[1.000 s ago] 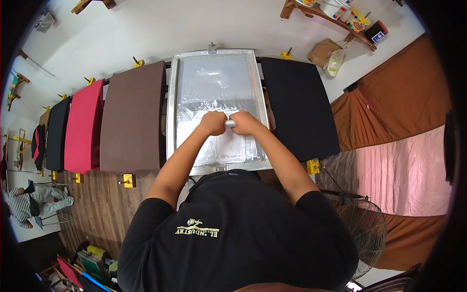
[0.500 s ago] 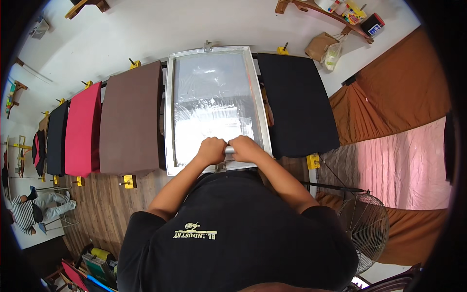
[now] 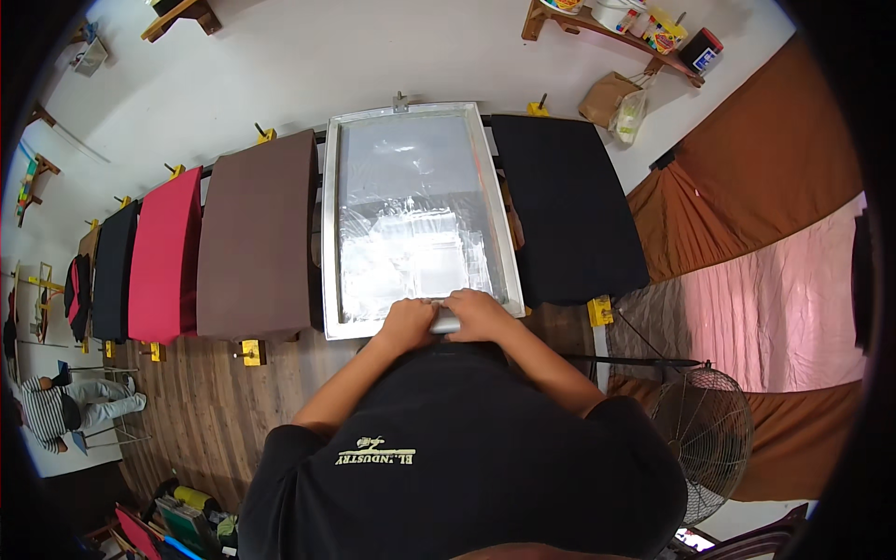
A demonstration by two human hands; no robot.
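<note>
A silver-framed printing screen (image 3: 401, 168), its glossy mesh smeared with pale, wet-looking material, lies in the middle over a row of fabric-covered boards. Both hands grip a silver-handled squeegee (image 3: 441, 323) at the screen's near end, close to my body: my left hand (image 3: 408, 322) and my right hand (image 3: 476, 314) are closed round it side by side, the blade mostly hidden by them. A brown board (image 3: 252, 233) is left of the screen and a black board (image 3: 569, 210) right of it.
A red board (image 3: 163, 252) and darker ones continue leftward on yellow brackets. A co-worker (image 3: 56, 411) in stripes stands far left. A wire fan (image 3: 705, 448) is at lower right, near brown and pink drapes (image 3: 765, 327). A wall shelf (image 3: 607, 23) holds tubs and bottles.
Both my hands have moved down the screen toward my body with the squeegee, from mid-screen to its near edge.
</note>
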